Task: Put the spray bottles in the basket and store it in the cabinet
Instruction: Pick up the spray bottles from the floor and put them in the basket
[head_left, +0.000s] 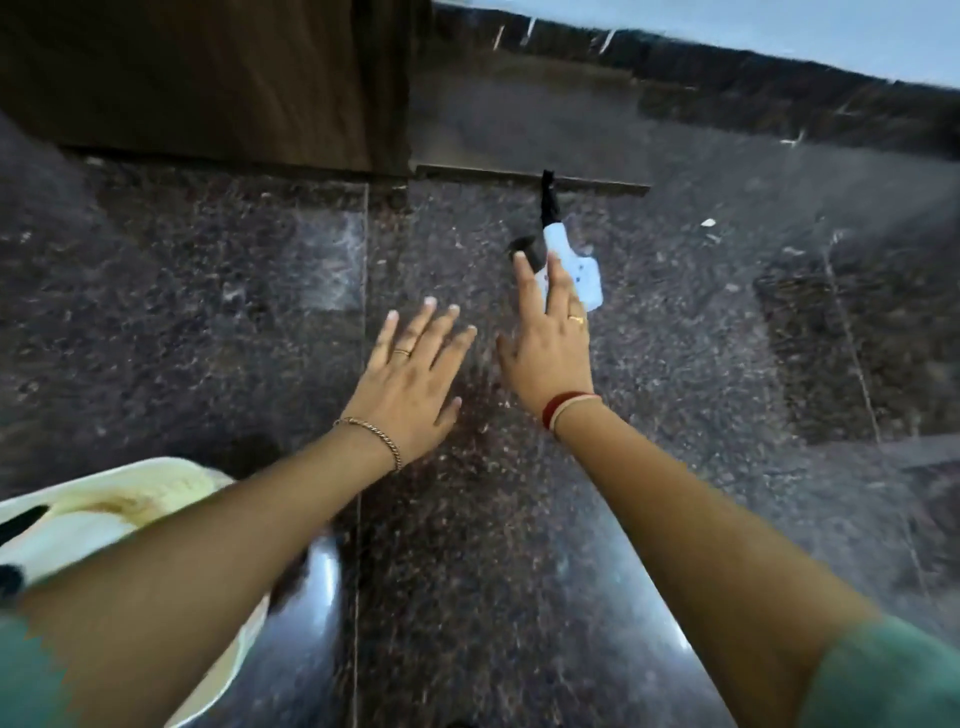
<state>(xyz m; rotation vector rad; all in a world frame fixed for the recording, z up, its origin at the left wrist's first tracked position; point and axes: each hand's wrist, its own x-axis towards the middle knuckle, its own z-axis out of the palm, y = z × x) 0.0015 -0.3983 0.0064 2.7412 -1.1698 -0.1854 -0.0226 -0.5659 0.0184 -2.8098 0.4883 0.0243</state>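
Note:
A white spray bottle (576, 270) with a black nozzle stands on the dark granite counter (208, 312), just past the middle. My right hand (545, 343) reaches at it with fingers spread; the fingertips overlap the bottle's lower left side, and the fingers are not closed around it. My left hand (415, 374) hovers flat and open over the counter, a little to the left of the right hand, holding nothing. A cream basket (130, 499) sits at the lower left, partly hidden under my left forearm, with a dark object inside at its left edge. The frame is blurred.
A dark wooden cabinet (208, 78) stands at the back left on the counter. A dark stone backsplash runs along the back right. A small white scrap (708, 223) lies right of the bottle. The counter's rounded front edge shows at the bottom.

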